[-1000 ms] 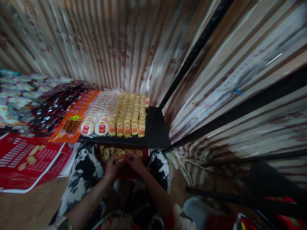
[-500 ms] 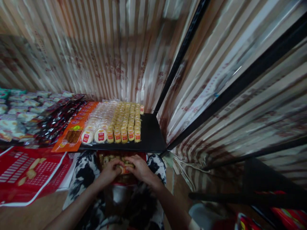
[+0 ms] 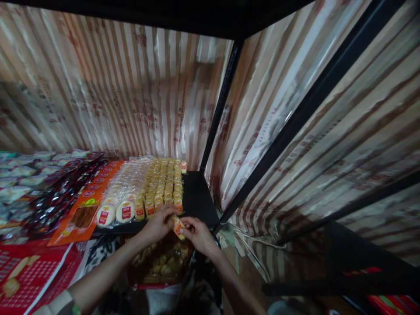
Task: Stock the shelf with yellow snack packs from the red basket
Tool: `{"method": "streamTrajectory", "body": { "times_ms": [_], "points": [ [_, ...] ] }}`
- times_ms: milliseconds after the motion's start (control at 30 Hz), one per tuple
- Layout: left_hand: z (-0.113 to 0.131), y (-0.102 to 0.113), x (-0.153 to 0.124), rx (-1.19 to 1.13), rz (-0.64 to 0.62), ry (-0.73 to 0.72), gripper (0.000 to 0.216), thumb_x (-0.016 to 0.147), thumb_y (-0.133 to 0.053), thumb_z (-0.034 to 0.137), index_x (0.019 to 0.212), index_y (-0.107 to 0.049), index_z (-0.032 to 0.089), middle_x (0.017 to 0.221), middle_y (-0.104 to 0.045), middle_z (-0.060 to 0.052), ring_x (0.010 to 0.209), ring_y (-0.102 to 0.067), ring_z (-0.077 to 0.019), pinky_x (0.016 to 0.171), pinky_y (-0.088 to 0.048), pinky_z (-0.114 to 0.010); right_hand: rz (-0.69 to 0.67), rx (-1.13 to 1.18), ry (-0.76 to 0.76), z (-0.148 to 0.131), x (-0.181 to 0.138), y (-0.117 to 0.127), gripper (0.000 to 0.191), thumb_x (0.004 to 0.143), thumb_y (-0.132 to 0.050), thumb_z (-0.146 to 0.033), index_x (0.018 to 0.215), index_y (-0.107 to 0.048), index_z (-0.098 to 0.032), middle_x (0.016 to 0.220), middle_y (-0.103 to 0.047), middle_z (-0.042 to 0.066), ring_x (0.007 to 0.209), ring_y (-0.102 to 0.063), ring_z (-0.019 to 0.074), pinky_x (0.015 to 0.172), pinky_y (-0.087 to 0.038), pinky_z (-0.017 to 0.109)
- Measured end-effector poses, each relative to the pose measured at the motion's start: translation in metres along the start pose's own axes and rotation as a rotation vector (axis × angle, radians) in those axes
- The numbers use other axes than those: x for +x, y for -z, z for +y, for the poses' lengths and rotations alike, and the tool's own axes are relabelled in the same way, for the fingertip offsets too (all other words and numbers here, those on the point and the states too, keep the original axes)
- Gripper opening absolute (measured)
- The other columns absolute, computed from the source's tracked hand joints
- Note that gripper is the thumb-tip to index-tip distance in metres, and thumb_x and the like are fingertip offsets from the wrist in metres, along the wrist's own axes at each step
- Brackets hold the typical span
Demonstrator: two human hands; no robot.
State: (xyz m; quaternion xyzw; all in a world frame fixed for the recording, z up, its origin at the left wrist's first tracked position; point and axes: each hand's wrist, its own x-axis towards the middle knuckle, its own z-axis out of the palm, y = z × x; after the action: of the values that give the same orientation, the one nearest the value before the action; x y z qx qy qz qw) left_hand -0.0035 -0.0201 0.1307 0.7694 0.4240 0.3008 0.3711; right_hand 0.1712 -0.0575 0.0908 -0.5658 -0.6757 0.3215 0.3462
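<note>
Between my two hands is a small yellow snack packet (image 3: 179, 228) with a red and orange label, tilted, just in front of the shelf edge. My left hand (image 3: 160, 225) pinches its upper left end. My right hand (image 3: 198, 234) grips its right side with thumb and fingers. Behind them, rows of matching yellow packets (image 3: 163, 183) stand on the black shelf (image 3: 198, 197). Below my hands, a container with a red rim (image 3: 154, 286) sits between my knees, holding more yellow-wrapped packets (image 3: 162, 262).
Left of the yellow rows lie round white packaged cakes (image 3: 126, 211), an orange packet (image 3: 77, 216), dark shiny packets (image 3: 62, 192) and pale bags (image 3: 19, 181). A red printed bag (image 3: 29, 275) hangs at lower left. Black posts (image 3: 219, 109) and striped sheeting (image 3: 147, 87) enclose the shelf.
Both hands have risen from the container to the shelf edge, bringing a yellow packet with them. The camera view has tilted upward and shifted right.
</note>
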Motion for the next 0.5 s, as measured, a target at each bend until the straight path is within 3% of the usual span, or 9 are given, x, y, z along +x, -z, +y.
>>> {"method": "streamTrajectory", "body": {
  "times_ms": [200, 367, 500],
  "points": [
    [0.014, -0.005, 0.039, 0.069, 0.172, 0.033, 0.033, 0.075, -0.046, 0.012, 0.102, -0.063, 0.018, 0.119, -0.053, -0.007, 0.102, -0.055, -0.0177, 0.090, -0.045, -0.031, 0.272, 0.342, -0.072, 0.021, 0.035, 0.006, 0.027, 0.073, -0.061, -0.034, 0.093, -0.065, -0.017, 0.076, -0.064, 0.001, 0.067, -0.057, 0.0145, 0.061, -0.046, 0.023],
    [0.012, -0.024, 0.069, 0.010, 0.127, 0.053, 0.027, 0.078, -0.045, 0.017, 0.099, -0.062, 0.016, 0.110, -0.059, -0.008, 0.101, -0.056, -0.0185, 0.090, -0.046, -0.032, 0.430, 0.386, -0.099, 0.039, 0.075, 0.011, 0.029, 0.071, -0.060, -0.038, 0.091, -0.062, -0.017, 0.075, -0.065, 0.002, 0.069, -0.059, 0.0161, 0.065, -0.048, 0.026],
    [0.009, -0.043, 0.100, -0.138, 0.111, 0.169, 0.026, 0.082, -0.044, 0.022, 0.103, -0.060, 0.019, 0.111, -0.062, -0.006, 0.103, -0.056, -0.0181, 0.088, -0.047, -0.031, 0.500, 0.394, -0.104, 0.052, 0.108, 0.016, 0.034, 0.071, -0.058, -0.038, 0.098, -0.057, -0.017, 0.078, -0.066, 0.003, 0.069, -0.060, 0.0165, 0.067, -0.048, 0.028]
  ]
}}
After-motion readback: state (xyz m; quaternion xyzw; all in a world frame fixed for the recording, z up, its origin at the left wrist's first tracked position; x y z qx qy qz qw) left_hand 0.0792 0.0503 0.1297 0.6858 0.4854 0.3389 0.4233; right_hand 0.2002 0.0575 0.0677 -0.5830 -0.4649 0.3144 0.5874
